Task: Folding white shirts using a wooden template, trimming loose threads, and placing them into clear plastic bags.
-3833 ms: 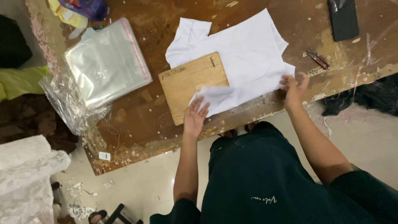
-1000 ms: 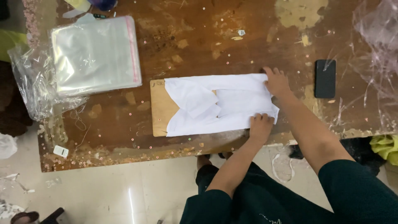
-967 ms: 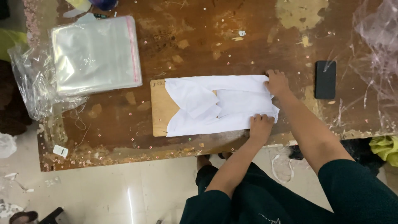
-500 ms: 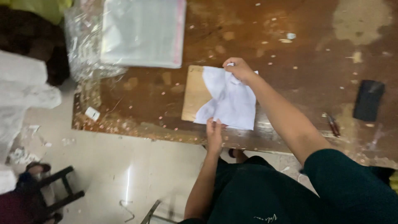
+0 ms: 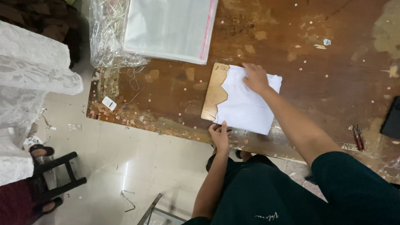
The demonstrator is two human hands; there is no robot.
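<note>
A white garment (image 5: 250, 104) lies folded into a small rectangle over a thin wooden folding board (image 5: 213, 92) near the front edge of a worn brown table (image 5: 316, 58). My right hand (image 5: 255, 77) presses flat on the top of the folded garment. My left hand (image 5: 219, 135) rests at the table's front edge, fingers touching the garment's lower left corner. Only the board's left part shows from under the cloth.
A stack of clear plastic bags (image 5: 168, 27) lies at the table's back left, on crumpled plastic wrap (image 5: 109, 37). A dark phone (image 5: 392, 117) and a small reddish tool (image 5: 357, 137) lie at the right. White lace fabric (image 5: 29, 87) and a dark stool (image 5: 50, 179) are on the left.
The garment went from spread out to a long strip, then to a compact rectangle on the board. My right hand has shifted onto its top; the view has swung left.
</note>
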